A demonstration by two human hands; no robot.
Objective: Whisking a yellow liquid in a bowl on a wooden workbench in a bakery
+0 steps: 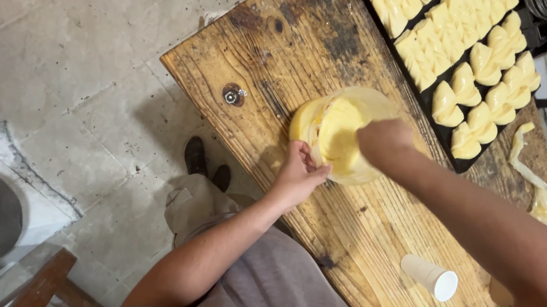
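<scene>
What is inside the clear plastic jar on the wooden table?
The jar holds yellow creamy stuff coating its walls. The right hand reaches inside, so its fingers and the jar bottom are hidden.

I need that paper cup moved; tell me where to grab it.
The paper cup lies on its side on the wooden table, mouth toward the lower right. Come from above and pinch across its round wall at mid-length; the rim would crush more easily.

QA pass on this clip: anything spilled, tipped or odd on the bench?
Two things. A paper cup lies on its side near the bench's front edge. A stray strip of dough lies on bare wood beside the tray. The tub is tilted, but both hands are on it.
</scene>
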